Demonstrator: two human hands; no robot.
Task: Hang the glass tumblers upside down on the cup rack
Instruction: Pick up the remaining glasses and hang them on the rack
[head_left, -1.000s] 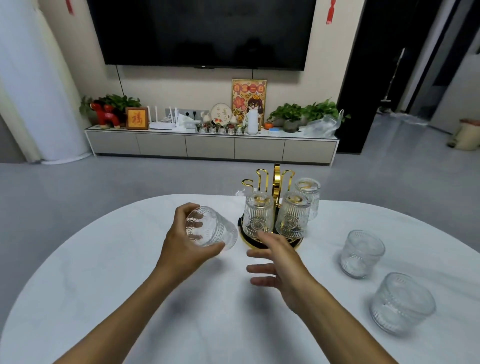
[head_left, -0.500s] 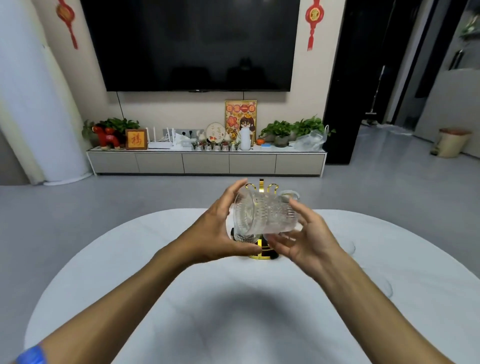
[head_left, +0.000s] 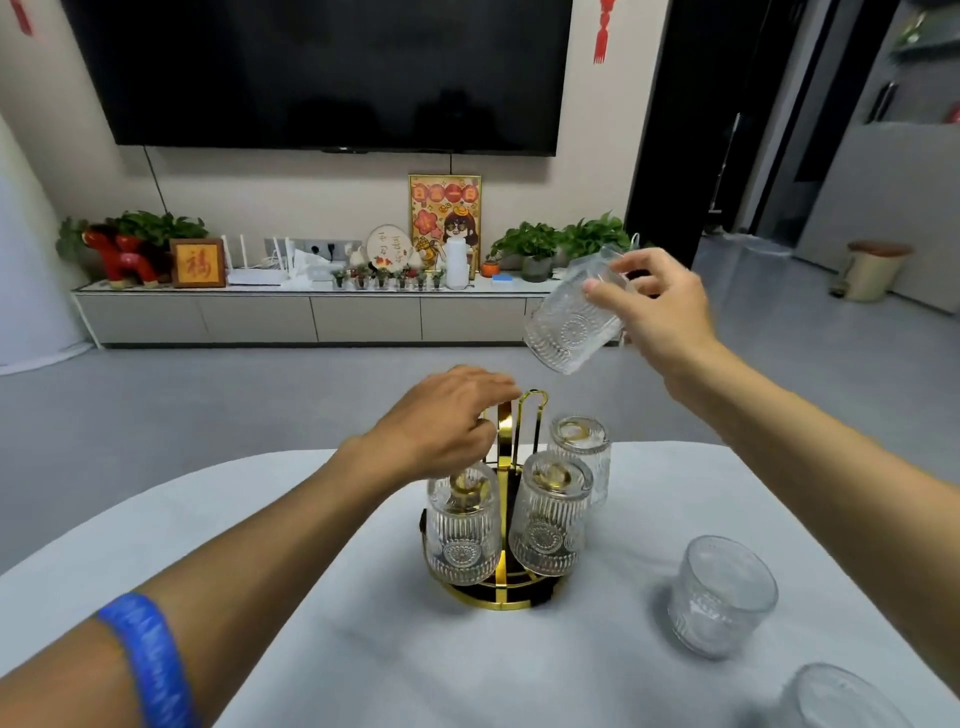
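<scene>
A gold cup rack stands on the white table. Three ribbed glass tumblers hang upside down on it: front left, front right, back right. My left hand rests on the rack's top, fingers curled at the gold handle loop. My right hand holds a fourth tumbler by its base, tilted mouth-down, in the air above and right of the rack.
Two more tumblers sit upright on the table at the right: one near the rack, another at the bottom edge. Beyond the table lie grey floor, a TV console and a wall TV.
The tumbler passed from my left hand to my right, which lifted it up and right. My left hand dropped onto the rack's top. The view shifted closer to the rack.
</scene>
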